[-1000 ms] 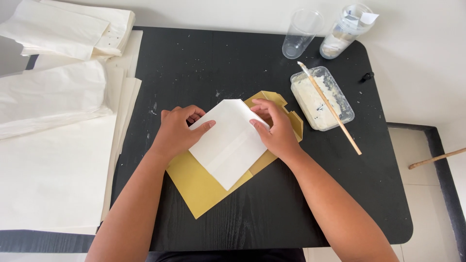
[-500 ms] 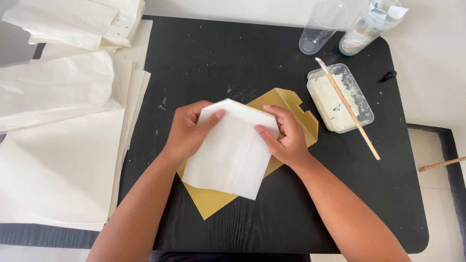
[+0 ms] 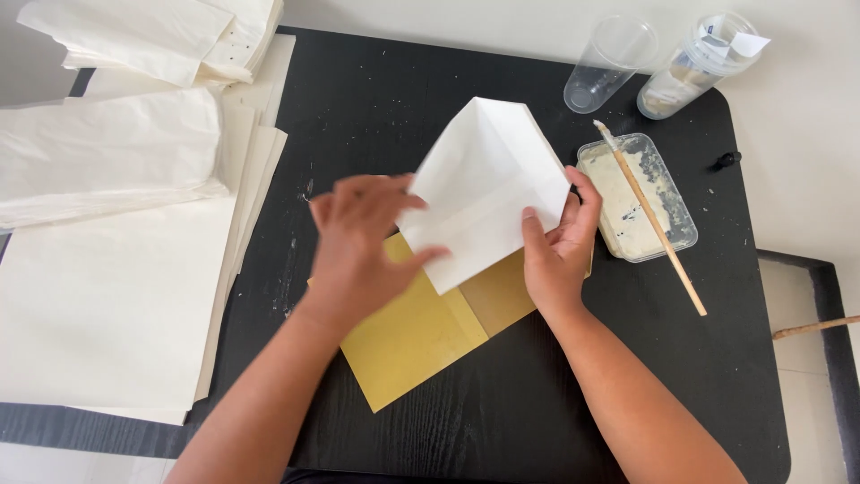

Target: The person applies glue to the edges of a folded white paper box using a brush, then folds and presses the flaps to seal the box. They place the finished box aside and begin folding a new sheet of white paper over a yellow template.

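Note:
A folded white paper piece [image 3: 484,188] is lifted off the black table [image 3: 555,394], tilted up with its pointed flap toward the far side. My right hand [image 3: 560,242] grips its right edge. My left hand [image 3: 363,242] is at its lower left corner, fingers curled and touching the paper, slightly blurred. Under both hands lies a yellow card template [image 3: 421,327], flat on the table.
A clear tub of white paste [image 3: 638,199] with a wooden stick [image 3: 652,220] across it sits to the right. Two clear plastic cups [image 3: 609,64] stand at the back right. Stacks of white paper sheets [image 3: 107,269] and folded white bags [image 3: 152,36] fill the left.
The white paper has been raised from the yellow template and moved up and to the right. Both hands rose with it; the template is now mostly uncovered.

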